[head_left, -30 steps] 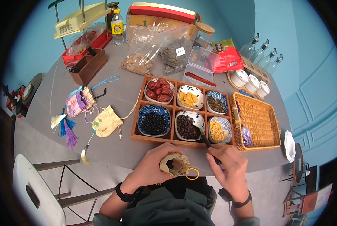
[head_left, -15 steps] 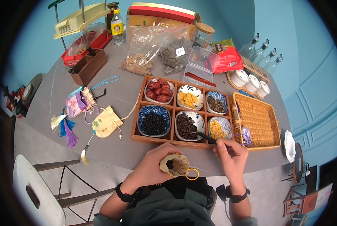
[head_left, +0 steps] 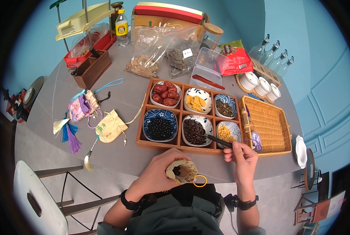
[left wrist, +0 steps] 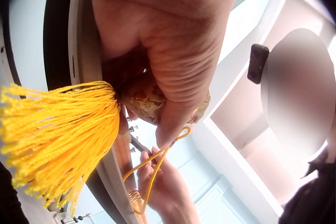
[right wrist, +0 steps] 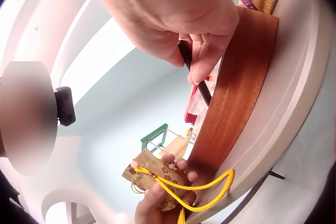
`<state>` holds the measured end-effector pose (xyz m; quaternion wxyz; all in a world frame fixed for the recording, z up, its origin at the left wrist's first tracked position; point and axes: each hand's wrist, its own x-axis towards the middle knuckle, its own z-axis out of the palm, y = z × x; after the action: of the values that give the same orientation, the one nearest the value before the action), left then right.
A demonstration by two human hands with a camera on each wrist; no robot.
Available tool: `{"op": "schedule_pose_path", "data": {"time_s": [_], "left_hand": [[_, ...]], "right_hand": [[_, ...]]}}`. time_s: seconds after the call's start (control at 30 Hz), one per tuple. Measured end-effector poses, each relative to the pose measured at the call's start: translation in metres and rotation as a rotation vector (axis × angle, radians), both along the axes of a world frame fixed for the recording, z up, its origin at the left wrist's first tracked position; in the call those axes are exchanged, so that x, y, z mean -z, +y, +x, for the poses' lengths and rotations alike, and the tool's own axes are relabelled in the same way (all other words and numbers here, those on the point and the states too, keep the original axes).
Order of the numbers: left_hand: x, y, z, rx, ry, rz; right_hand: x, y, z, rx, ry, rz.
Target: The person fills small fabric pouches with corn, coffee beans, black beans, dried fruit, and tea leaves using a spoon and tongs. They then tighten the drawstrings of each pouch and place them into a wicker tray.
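Observation:
My left hand [head_left: 153,172] grips a small gold brocade pouch [right wrist: 148,162], its mouth facing up with dark pieces inside. A yellow cord [right wrist: 212,203] loops from the pouch, and a yellow tassel [left wrist: 63,134] hangs below it. My right hand [head_left: 242,158] pinches a long black handle [head_left: 218,140], likely a spoon's, whose far end reaches into dark brown beans [head_left: 193,131] in a white patterned bowl [head_left: 208,124]. That bowl sits in the front middle compartment of a wooden tray [head_left: 171,147]. Yellow kernels [head_left: 225,134] lie in the bowl to its right, under the handle.
Other tray bowls hold black beans [head_left: 160,127], red dates [head_left: 166,94], yellow pieces [head_left: 195,102] and dried leaves [head_left: 224,107]. A wicker basket [head_left: 270,127] stands right of the tray. Tasselled pouches [head_left: 111,127] lie left. Plastic bags [head_left: 145,58] and bottles [head_left: 122,29] stand behind.
My right hand has moved up and slightly right, bringing the black handle from steep to flatter across the kernel bowl. The left hand and pouch have stayed put.

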<state>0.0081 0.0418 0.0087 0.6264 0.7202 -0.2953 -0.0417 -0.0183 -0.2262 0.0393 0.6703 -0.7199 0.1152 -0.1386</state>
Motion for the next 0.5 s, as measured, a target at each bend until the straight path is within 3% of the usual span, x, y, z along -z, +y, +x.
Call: {"op": "schedule_pose_path", "data": {"time_s": [0.5], "left_hand": [[0.0002,-0.0013,-0.0002,-0.001,0.005,-0.010]], "right_hand": [[-0.0004,-0.0100,-0.0089,0.036,-0.026,0.149]]}}
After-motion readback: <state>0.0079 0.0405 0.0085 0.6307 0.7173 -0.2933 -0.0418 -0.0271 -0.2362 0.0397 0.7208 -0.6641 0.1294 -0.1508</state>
